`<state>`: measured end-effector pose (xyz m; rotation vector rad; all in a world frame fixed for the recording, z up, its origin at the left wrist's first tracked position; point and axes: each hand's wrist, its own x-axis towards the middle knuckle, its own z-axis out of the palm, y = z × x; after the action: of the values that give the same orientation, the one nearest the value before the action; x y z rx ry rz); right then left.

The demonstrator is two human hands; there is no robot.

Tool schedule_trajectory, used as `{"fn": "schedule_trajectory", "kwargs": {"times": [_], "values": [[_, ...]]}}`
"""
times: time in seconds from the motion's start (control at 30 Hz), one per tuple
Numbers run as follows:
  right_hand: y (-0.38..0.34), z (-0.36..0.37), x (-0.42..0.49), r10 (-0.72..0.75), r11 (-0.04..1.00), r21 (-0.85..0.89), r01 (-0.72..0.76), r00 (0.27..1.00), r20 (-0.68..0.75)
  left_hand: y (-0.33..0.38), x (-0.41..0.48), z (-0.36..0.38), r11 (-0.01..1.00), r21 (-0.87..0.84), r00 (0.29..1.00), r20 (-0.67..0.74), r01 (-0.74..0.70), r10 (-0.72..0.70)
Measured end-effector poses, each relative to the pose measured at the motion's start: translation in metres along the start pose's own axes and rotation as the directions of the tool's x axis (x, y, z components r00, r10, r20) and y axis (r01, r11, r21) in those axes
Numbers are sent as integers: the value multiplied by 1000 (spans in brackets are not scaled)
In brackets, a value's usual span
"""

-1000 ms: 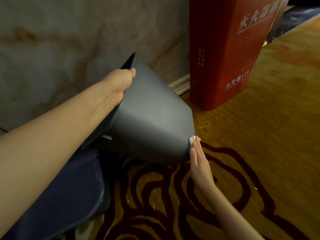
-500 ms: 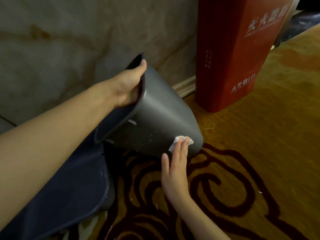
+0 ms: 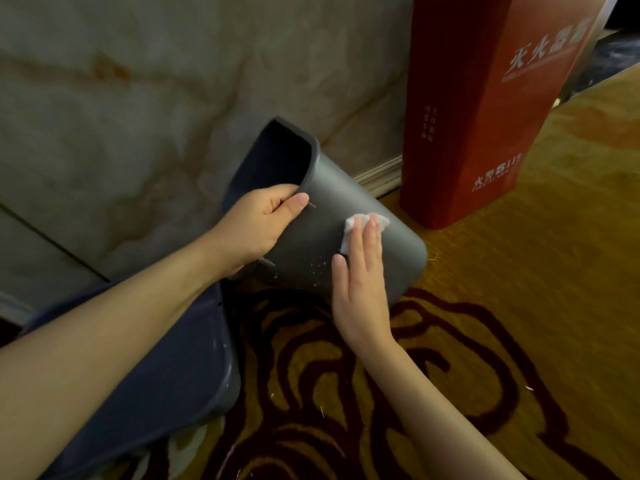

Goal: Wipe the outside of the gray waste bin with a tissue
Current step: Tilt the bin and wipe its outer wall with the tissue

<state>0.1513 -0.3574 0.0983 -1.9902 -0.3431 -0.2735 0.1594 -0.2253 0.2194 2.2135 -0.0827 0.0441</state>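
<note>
Fingers (image 3: 367, 237) of the right hand (image 3: 360, 289) lie flat and close together, pressing a crumpled white tissue (image 3: 349, 233) against the gray waste bin (image 3: 332, 202). Pale specks dot the wall just left of the thumb. That bin is tilted on the patterned carpet (image 3: 485, 341), its long axis running up-left from base to mouth, where the left hand (image 3: 263, 223) grips the rim, thumb outside.

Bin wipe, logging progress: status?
Left hand grips bin rim, tilted. Right hand presses tissue flat on side. Specks remain; nothing blocking.
</note>
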Motion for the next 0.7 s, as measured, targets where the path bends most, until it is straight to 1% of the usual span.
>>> {"fn": "schedule_trajectory", "kwargs": {"times": [0.1, 0.17, 0.27, 0.33, 0.37, 0.43, 0.5, 0.57, 0.63, 0.7], "values": [[-34, 4, 8, -163, 982, -99, 161, 987, -12, 14, 4, 4, 999, -28, 996, -86, -23, 20], [-50, 8, 8, -240, 960, -146, 238, 971, 3, 22, 7, 3, 999, -49, 991, -136, -14, 8], [-58, 5, 15, -277, 936, -215, 277, 960, 32, 28, 9, -4, 996, -85, 981, -192, 23, -39], [-56, -1, 19, -302, 915, -273, 296, 953, 20, 31, 10, -7, 992, -122, 971, -231, 39, -67], [-51, -4, 21, -292, 917, -281, 281, 957, 6, 32, 11, -8, 988, -146, 965, -245, 56, -91], [-31, -13, 21, -192, 946, -269, 179, 981, -24, 33, 13, -10, 971, -214, 954, -257, 103, -157], [5, -25, 19, -25, 969, -246, 16, 999, -35, 33, 14, -12, 958, -257, 944, -264, 130, -199], [40, -38, 18, 140, 965, -221, -144, 990, -34, 33, 15, -12, 952, -274, 932, -292, 134, -215], [57, -45, 18, 223, 958, -175, -227, 974, -42, 37, 16, -10, 949, -282, 919, -321, 140, -230], [56, -46, 20, 243, 960, -129, -248, 969, -53, 42, 20, -9, 946, -293, 905, -348, 142, -244]]}}
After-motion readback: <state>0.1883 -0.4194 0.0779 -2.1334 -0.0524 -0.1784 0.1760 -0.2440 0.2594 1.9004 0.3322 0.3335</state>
